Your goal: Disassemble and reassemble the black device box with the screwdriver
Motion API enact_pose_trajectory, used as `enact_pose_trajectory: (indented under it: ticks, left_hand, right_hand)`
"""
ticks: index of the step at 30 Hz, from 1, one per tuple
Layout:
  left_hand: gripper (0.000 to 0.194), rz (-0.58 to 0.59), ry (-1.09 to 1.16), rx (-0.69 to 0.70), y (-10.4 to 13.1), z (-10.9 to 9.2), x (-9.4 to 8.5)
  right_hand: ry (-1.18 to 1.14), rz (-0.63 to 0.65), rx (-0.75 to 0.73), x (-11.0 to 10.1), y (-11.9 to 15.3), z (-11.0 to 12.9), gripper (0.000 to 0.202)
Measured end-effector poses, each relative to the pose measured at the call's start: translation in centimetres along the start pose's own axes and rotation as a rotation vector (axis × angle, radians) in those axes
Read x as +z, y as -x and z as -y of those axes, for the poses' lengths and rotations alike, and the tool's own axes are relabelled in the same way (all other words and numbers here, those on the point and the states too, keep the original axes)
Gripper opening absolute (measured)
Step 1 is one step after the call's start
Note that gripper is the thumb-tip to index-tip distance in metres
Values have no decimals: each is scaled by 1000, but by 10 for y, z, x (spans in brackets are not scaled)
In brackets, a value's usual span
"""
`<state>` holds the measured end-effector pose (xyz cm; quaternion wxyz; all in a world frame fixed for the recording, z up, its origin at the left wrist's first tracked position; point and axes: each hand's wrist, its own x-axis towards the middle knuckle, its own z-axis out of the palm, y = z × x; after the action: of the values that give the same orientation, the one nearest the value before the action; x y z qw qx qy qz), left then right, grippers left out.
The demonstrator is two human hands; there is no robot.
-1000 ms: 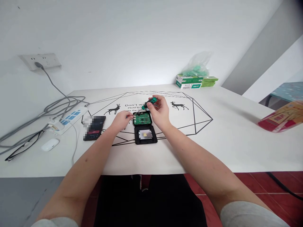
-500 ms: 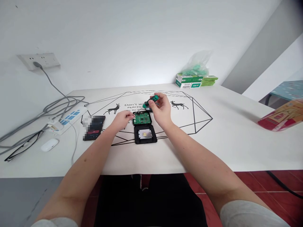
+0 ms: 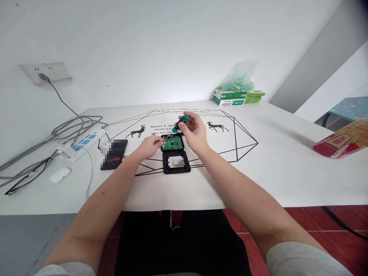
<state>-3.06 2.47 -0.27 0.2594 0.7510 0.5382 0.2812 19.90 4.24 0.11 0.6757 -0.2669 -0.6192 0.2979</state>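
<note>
Right hand grips a green-handled screwdriver, tip angled down onto the green circuit board at table centre, while left hand pinches the board's left edge, apparently steadying it.

The white mat on the tabletop carries black print in the upper middle of the frame: "Don't w…", cut off by the right hand, with "PERFEC…" beneath. A third line is too small to read. Labels on the green-and-white boxes are illegible.
</note>
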Motion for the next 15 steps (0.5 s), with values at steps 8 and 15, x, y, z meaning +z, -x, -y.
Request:
enact_pose_trajectory:
  ticks: [8, 15]
  left_hand:
    - [23, 231, 108, 120, 8, -9, -4]
    - [25, 504, 56, 234, 18, -27, -8]
  right_hand:
    - [-24, 151, -42, -6, -4, 5, 62]
    - [-23, 306, -110, 5, 12, 33, 43]
